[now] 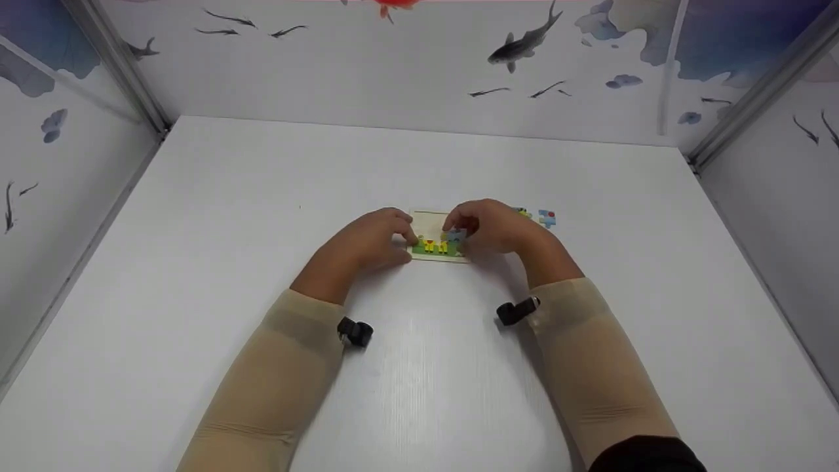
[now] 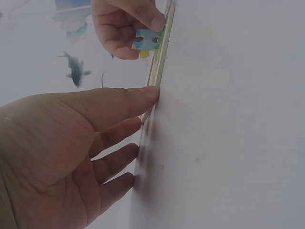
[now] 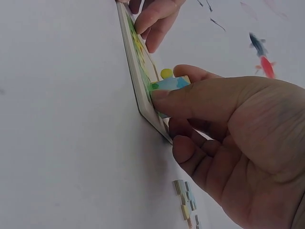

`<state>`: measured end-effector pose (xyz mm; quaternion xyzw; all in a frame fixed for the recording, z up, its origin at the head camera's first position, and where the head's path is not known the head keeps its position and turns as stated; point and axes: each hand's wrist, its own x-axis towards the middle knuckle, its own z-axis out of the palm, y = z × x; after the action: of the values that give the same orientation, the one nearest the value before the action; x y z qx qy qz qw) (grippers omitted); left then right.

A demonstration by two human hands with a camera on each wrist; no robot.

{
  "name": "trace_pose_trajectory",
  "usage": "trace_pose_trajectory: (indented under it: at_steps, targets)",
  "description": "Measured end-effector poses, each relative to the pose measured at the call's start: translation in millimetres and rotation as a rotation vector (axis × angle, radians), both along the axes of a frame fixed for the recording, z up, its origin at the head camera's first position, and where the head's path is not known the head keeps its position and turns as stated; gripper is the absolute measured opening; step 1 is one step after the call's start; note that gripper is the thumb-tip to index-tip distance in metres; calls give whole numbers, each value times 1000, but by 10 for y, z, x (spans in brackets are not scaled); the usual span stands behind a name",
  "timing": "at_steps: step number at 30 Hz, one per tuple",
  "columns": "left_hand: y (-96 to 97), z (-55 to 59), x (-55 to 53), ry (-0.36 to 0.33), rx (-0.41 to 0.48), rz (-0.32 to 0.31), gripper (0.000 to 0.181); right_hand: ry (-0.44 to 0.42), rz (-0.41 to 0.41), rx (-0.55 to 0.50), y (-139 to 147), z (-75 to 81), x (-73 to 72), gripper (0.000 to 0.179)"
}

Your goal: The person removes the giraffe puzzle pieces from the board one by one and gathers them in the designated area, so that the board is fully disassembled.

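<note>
A small jigsaw puzzle board (image 1: pixel 429 225) lies on the white table, its lower part showing yellow figures on green and its upper part bare and pale. At its left end my left hand (image 1: pixel 377 237) holds the near corner between thumb and index finger, the other fingertips resting by the table. My right hand (image 1: pixel 493 226) pinches a blue puzzle piece (image 3: pixel 170 84) with a yellow knob between thumb and index finger. That piece stands tilted over the right part of the board, and in the left wrist view its notched blue face (image 2: pixel 147 40) shows.
More loose puzzle pieces (image 1: pixel 546 217) lie to the right of the board, behind the right hand, some of them hidden by it. Upright panels (image 1: pixel 393 72) with painted fish border the white table (image 1: pixel 262 170) at the back and both sides.
</note>
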<state>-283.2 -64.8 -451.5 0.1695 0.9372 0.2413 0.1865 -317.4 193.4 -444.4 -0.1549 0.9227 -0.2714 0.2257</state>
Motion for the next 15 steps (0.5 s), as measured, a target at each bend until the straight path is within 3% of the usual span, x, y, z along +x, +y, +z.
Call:
trace_pose_trajectory:
  at_steps: [15]
  targets:
    - [-10, -20, -4, -1, 9, 5, 27, -1, -32, 12, -6, 40, 17, 24]
